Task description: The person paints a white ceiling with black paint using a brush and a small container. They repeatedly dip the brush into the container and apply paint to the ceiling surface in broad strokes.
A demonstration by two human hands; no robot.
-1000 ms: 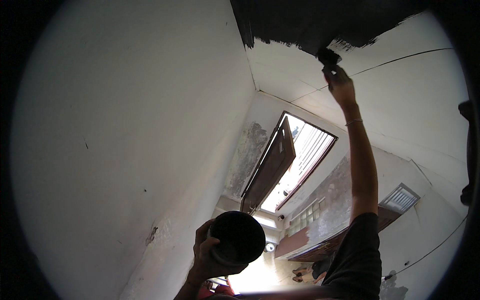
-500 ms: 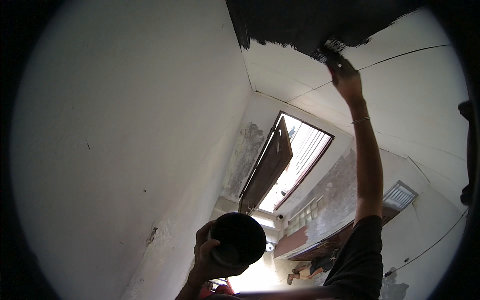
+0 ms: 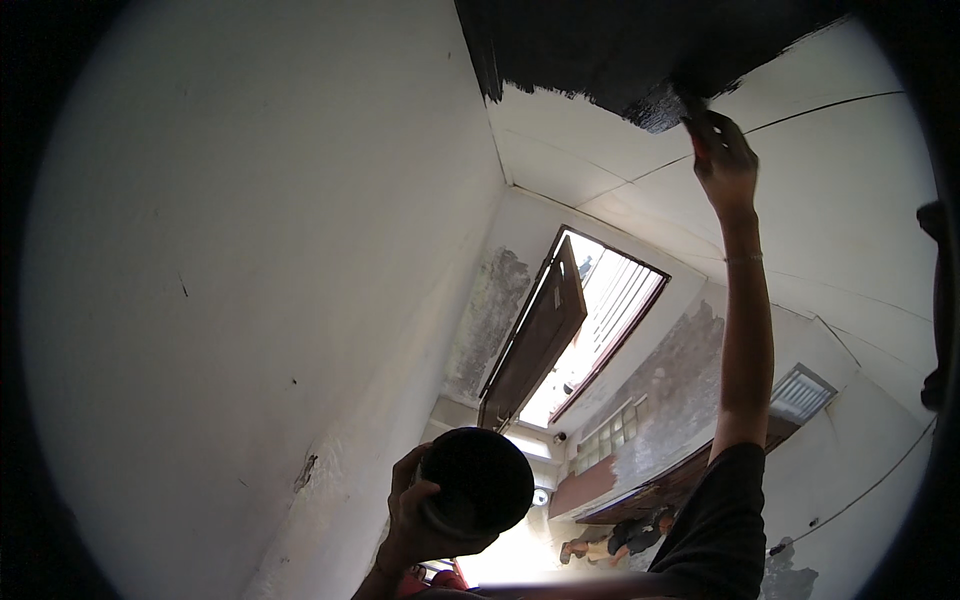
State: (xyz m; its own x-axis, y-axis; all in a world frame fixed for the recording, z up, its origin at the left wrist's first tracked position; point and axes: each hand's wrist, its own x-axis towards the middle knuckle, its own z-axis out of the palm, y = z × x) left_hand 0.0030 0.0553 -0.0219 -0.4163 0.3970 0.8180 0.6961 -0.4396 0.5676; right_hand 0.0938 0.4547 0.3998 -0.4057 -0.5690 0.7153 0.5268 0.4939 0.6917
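At the lower middle, my left hand (image 3: 405, 515) is wrapped round a dark round paint pot (image 3: 478, 485), its mouth facing me and its inside too dark to read. My right arm is stretched up to the white ceiling (image 3: 600, 160). Up there, my right hand (image 3: 727, 155) grips a paintbrush (image 3: 690, 105) with a bit of red showing at the handle. The bristles touch the lower edge of a large black painted area (image 3: 620, 45). Wet paint shines just left of the brush, and the edge of the black is ragged.
A bare pale wall (image 3: 230, 250) fills the left side. Farther off, a brown shutter (image 3: 540, 340) stands ajar beside a barred window (image 3: 610, 310). A person (image 3: 630, 538) is partly visible low behind my right sleeve. A cable (image 3: 870, 490) runs along the right wall.
My right hand and the brush have moved a little to the right along the black edge, leaving a glossy patch behind. My left hand and the pot stay nearly still.
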